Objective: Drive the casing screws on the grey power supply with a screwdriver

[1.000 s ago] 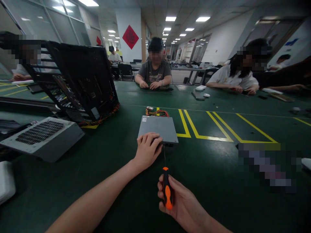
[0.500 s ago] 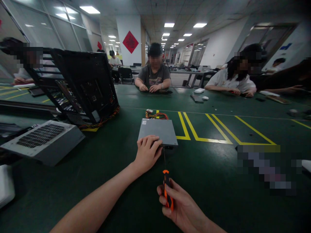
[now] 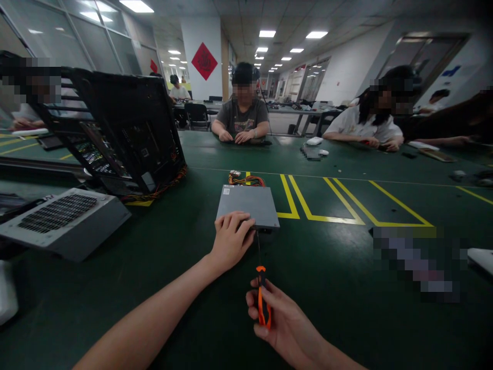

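- Left hand (image 3: 231, 237): palm down on the near left corner of the grey metal box (image 3: 248, 206); its fingers (image 3: 241, 222) lie spread over the lid edge, pressing on it and not closed round anything. The placement matches the two earlier views.
- Right hand (image 3: 285, 321): fingers wrapped tight on the orange-and-black handle of the screwdriver (image 3: 262, 303). Compared with a second ago the handle is rolled in the grip, so less orange faces the camera.
- Screwdriver shaft: a thin dark line running up from the handle to the near edge of the grey metal box, beside the left fingertips; whether the tip touches a screw cannot be told. The tip sits at the same spot as before.
- Grey metal box: lies flat on the green counter (image 3: 339, 288), lid closed, contents hidden. A bundle of coloured wires (image 3: 246, 180) comes out at its far end. Its position on the counter is unchanged.
- Yellow floor-style lines (image 3: 323, 203): painted on the counter just right of the box.
- Black computer case (image 3: 127, 139): stands tilted open on the left; circuit boards and a loom of orange wires show inside it.
- Vented grey unit (image 3: 65, 218): rests on the counter in front of the case, well apart from the box.
- Other people (image 3: 242, 115): seated at the far side of the counter, hands on its surface.
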A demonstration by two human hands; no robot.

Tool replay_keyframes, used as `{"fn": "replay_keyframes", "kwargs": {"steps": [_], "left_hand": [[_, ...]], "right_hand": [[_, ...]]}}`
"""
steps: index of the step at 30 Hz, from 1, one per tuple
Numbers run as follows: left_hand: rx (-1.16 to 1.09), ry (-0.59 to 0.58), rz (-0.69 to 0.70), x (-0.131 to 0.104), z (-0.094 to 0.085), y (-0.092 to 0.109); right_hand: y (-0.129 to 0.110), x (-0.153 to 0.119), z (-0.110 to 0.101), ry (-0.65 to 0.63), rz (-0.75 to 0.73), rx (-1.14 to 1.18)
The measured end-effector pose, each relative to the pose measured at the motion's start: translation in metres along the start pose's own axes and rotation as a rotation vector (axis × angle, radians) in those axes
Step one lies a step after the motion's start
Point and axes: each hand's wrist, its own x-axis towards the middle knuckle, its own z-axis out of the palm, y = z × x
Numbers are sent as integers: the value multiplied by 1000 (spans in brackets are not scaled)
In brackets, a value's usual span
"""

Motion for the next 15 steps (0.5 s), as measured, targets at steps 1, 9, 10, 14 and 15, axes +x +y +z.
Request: {"fn": "replay_keyframes", "kwargs": {"steps": [1,9,10,14,15], "left_hand": [[-2,2,2,0,0,0],[4,-5,0,0,-1,1],[5,-4,1,0,0,1],[8,1,-1,1,0,1],[10,2,-1,1,0,1]], "right_hand": [[1,0,-1,3,-16,-7],[-3,-2,3,21,52,14],[-3,-3,4,18,69,14],[-3,-2,4,9,78,30],[-2,-1,3,4,61,23]]}}
